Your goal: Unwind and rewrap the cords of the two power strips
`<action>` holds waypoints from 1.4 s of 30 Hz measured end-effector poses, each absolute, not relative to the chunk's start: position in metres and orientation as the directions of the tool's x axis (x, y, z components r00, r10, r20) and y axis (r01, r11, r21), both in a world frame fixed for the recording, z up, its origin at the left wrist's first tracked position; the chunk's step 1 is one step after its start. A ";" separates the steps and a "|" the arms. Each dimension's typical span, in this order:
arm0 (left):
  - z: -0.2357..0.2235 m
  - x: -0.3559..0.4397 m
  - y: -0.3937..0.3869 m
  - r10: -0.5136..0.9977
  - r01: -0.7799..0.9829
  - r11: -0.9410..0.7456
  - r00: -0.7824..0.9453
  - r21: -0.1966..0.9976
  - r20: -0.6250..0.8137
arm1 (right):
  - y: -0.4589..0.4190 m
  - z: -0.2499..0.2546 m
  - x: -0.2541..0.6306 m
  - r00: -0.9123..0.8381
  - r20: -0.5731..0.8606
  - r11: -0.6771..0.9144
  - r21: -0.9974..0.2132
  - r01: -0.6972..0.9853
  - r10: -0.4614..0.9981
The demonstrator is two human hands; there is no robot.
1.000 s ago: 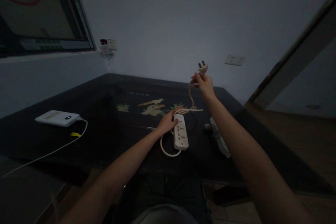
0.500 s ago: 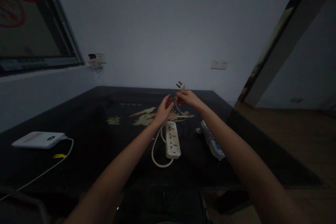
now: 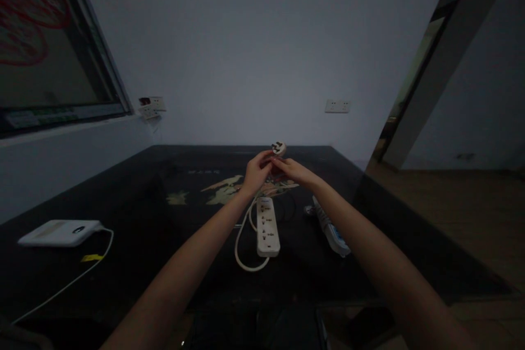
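Right hand (image 3: 293, 169) has its grip pinching the plug (image 3: 279, 149) low, probably so the prongs stay clear; can't tell if the left hand (image 3: 256, 170) is gripping too. Power strip (image 3: 268, 228) lies on the table (image 3: 164, 240), cord (image 3: 251, 270) looped alongside.
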State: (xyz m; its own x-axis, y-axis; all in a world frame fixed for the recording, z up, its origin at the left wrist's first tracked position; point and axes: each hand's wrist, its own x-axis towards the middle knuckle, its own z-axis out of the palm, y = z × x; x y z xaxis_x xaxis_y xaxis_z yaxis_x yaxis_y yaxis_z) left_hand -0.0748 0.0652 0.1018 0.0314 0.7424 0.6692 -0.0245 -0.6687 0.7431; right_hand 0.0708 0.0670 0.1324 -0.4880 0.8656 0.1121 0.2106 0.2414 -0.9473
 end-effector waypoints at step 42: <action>0.027 -0.115 0.147 0.692 0.524 -0.543 0.722 0.657 -0.005 | 0.084 0.050 0.102 -0.333 -0.052 0.217 -0.662 0.718 0.942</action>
